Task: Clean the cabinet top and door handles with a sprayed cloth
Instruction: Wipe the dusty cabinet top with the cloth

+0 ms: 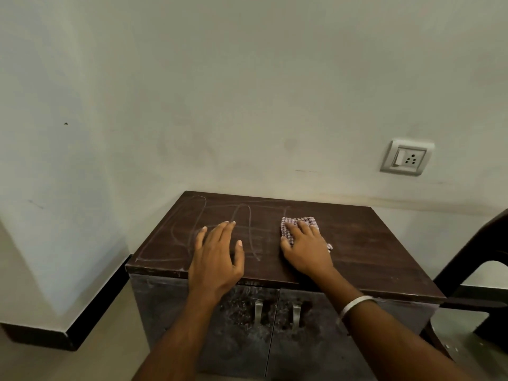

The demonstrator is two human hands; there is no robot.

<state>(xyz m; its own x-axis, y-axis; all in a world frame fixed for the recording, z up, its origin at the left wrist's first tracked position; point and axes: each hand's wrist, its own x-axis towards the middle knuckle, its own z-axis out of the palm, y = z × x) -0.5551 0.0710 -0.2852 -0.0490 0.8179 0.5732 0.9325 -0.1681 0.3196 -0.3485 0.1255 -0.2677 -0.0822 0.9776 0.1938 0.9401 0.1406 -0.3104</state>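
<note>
Left hand (215, 259) flat, fingers spread, on cabinet top (357, 243); right hand (305, 247) presses cloth (288, 225); chair (472, 257) right.

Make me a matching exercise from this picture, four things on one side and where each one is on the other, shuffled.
Things:
1. cloth
2. socket
3. handles
4. bangle

Places:
A. on the wall, right of the cabinet
B. on the right wrist
C. under the right hand on the cabinet top
D. on the cabinet doors, below the top

Pairs: 1-C, 2-A, 3-D, 4-B
</note>
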